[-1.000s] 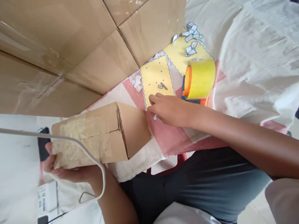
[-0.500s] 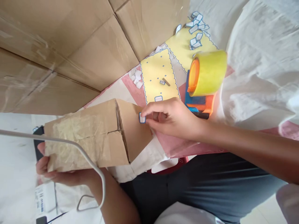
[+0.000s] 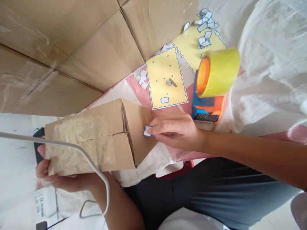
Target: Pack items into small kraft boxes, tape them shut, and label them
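A taped cardboard box (image 3: 88, 140) lies tilted across the lower left, its nearer end in my left hand (image 3: 48, 169), with fingers curled round that end. At the box's other end, my right hand (image 3: 177, 131) pinches a small white sticker with a blue border (image 3: 147, 131). The sticker is against or just over the brown end face; whether it is stuck there I cannot tell. Beyond the right hand lies a yellow sheet (image 3: 165, 73) with a scalloped blue edge, a small sticker (image 3: 164, 100) and a little brown strip (image 3: 173, 82) on it.
Large stacked cartons (image 3: 96, 54) wall off the upper left. A tape dispenser (image 3: 206, 105) carrying a yellow tape roll (image 3: 220, 72) stands at right, beside white plastic sheeting (image 3: 268, 70). Several cut stickers (image 3: 205, 24) lie on another yellow sheet (image 3: 187, 41). A grey cable (image 3: 79, 148) crosses before the box.
My right hand has lowered slightly, with its fingers closer together, and the sticker now sits lower on the box's end face. My left hand still holds the box.
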`<state>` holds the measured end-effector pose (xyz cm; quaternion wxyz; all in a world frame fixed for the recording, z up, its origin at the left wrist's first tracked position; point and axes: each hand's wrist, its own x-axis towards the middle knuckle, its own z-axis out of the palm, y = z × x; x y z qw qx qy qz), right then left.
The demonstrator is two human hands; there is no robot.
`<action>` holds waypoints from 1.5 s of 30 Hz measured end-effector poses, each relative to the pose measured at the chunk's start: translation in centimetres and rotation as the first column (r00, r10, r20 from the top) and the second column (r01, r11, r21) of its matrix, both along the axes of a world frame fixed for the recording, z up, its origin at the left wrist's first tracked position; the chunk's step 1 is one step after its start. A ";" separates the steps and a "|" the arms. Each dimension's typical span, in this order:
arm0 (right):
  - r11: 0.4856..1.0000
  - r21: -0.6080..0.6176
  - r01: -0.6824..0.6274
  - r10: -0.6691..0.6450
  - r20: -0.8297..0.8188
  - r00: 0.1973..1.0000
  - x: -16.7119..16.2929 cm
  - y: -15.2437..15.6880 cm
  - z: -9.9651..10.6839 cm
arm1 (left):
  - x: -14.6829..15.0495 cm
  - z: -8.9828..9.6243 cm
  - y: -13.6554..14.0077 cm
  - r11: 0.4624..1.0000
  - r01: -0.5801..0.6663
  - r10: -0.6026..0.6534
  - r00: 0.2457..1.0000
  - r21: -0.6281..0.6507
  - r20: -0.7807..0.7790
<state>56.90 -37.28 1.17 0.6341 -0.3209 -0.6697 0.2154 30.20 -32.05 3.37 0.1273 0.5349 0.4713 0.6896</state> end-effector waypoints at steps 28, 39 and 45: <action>0.921 -0.362 -0.140 0.224 0.203 0.953 0.7 -0.9 -0.7 | 0.1 0.1 -0.1 1.000 -0.020 0.021 0.999 0.018 -0.041; 0.825 -0.528 -0.200 0.173 -0.102 0.980 -1.6 -1.0 -1.3 | -2.6 -1.4 0.7 0.968 0.248 -0.248 0.969 0.046 -0.011; 0.863 -0.453 -0.225 0.208 -0.089 0.974 -1.0 -1.2 -0.8 | -3.1 -2.0 1.0 0.978 0.206 -0.205 0.978 0.044 -0.025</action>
